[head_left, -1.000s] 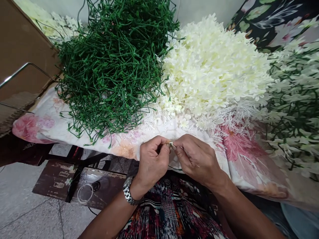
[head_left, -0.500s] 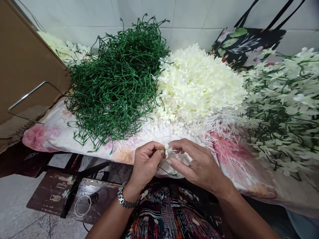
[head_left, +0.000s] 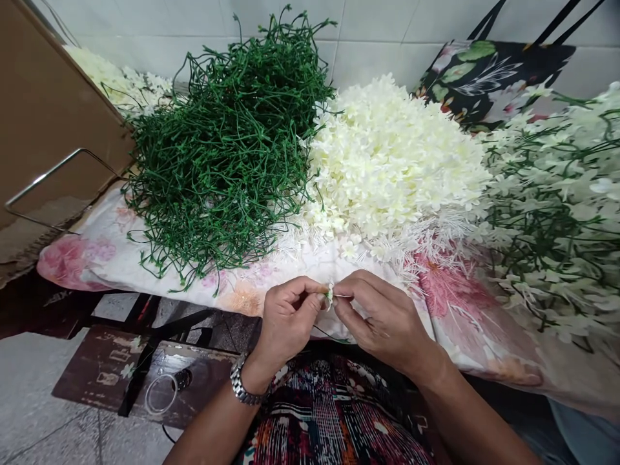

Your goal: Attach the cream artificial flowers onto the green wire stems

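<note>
The left hand (head_left: 285,318) and right hand (head_left: 387,323) each pinch closed on one small white flower (head_left: 330,294), held over the front edge of the floral cloth (head_left: 121,258). Risk: the grip is fingertip-only; a slip would likely drop it to the floor (head_left: 29,400).

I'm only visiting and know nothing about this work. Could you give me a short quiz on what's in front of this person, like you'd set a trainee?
1. What lies directly left of the white blossom heap? A) green stem heap B) a black bag C) a blue bucket
2. True or false: the left hand and right hand are held far apart.
3. Fill in: the wristwatch sits on the ___ wrist.

Key: 1 A. 2 False: their fingertips meet, pinching one small white flower. 3 left.
</note>
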The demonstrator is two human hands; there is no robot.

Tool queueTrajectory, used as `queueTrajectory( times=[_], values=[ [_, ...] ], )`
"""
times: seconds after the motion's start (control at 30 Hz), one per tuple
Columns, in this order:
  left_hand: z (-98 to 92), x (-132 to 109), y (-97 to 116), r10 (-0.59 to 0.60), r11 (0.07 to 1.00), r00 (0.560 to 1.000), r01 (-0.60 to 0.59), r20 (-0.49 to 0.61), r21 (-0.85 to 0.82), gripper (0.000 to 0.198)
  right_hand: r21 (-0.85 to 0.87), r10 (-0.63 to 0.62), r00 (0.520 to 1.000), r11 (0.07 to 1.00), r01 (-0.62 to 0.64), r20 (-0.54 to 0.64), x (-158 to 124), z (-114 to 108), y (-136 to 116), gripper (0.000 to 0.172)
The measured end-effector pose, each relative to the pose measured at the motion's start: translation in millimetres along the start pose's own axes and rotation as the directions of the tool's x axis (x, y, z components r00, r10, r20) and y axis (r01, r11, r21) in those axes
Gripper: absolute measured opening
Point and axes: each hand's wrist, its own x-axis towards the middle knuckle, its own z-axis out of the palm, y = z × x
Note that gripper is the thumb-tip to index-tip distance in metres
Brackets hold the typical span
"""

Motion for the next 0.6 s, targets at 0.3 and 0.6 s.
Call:
queueTrajectory(
  times=[0.3, 0.6],
  values=[
    [3.7, 1.5, 3.4, 0.091, 0.973, 0.996, -0.09, 0.004, 0.211, 0.017, -0.016, -0.03, 0.999, 0.999, 0.03, 0.021, -3.4, 2.7, 6.9, 0.014],
    [1.3, 1.3, 4.7, 0.061, 0.989, 0.997, -0.066, 0.039, 0.136, 0.014, 0.043, 0.009, 1.0, 0.999, -0.009, -0.011, -3.4, -0.1, 9.6, 0.014]
  ],
)
